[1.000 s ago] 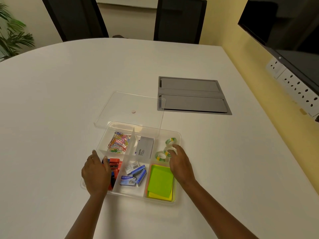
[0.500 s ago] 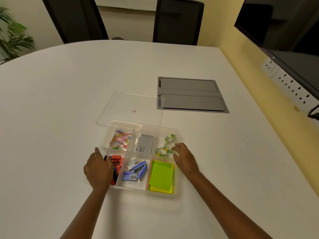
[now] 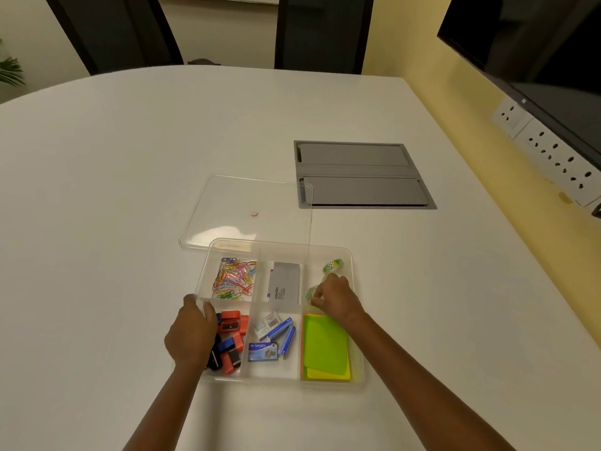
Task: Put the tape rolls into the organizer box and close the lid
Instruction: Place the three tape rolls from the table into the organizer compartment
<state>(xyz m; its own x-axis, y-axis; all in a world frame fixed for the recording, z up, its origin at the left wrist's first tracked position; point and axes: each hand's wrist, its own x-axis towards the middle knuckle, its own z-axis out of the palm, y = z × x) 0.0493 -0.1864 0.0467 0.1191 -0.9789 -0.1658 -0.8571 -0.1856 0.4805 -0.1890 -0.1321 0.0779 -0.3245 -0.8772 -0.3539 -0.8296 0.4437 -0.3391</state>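
Right hand [image 3: 336, 296] now deeper in tape rolls' [image 3: 332, 265] compartment.

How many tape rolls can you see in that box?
2: one tape roll at the far end of the top-right compartment, another nearer, under the right hand. That hand may hide more.

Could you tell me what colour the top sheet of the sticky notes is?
Bright green sticky notes, yellow beneath; head view.
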